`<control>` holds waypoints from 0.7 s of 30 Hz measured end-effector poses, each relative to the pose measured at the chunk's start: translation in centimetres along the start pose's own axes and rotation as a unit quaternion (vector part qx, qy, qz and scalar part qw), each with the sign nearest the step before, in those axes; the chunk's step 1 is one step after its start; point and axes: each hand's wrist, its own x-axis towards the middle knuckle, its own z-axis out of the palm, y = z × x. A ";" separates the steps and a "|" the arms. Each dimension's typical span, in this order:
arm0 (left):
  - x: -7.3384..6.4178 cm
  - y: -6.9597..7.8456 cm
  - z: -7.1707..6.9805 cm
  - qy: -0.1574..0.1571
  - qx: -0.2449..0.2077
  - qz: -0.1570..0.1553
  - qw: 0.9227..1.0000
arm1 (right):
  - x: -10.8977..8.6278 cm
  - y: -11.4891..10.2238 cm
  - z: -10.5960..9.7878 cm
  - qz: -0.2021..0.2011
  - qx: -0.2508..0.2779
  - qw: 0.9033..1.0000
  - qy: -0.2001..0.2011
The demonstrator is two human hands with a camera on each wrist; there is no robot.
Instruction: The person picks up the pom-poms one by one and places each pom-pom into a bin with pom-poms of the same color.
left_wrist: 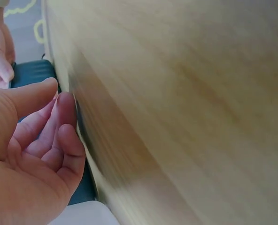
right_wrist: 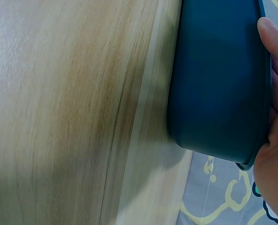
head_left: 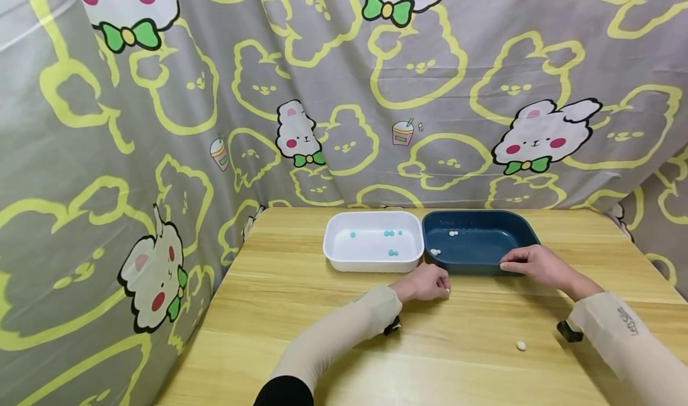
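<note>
My left hand (head_left: 427, 282) is just in front of the line where the two trays meet. It pinches a small white ball (head_left: 448, 291) between thumb and fingertips; the ball is mostly hidden by the fingers. The right hand (head_left: 540, 267) grips the near right rim of the dark blue tray (head_left: 478, 268), with its thumb outside the wall and the other fingers partly hidden behind the rim. Two small white clusters (head_left: 454, 233) lie inside that tray. Another white ball (head_left: 521, 345) rests on the table, nearer than the right hand.
A white tray (head_left: 373, 266) stands left of the dark blue one, side by side, with several small teal balls (head_left: 391, 252) in it. Both sit near the back of the wooden table (head_left: 258, 322). A patterned curtain (head_left: 344, 95) hangs behind and to the left.
</note>
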 end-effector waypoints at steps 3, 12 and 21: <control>-0.1 0.3 -0.2 0.002 -0.003 -0.001 1.000 | 0.0 0.0 0.0 0.001 0.003 1.000 0.000; -0.5 2.0 -1.4 0.009 -0.023 0.007 1.000 | 0.1 0.1 0.0 0.000 0.004 1.000 -0.002; -0.4 2.8 -1.8 0.002 -0.052 0.025 0.998 | 0.1 0.2 0.1 0.001 -0.006 1.000 0.000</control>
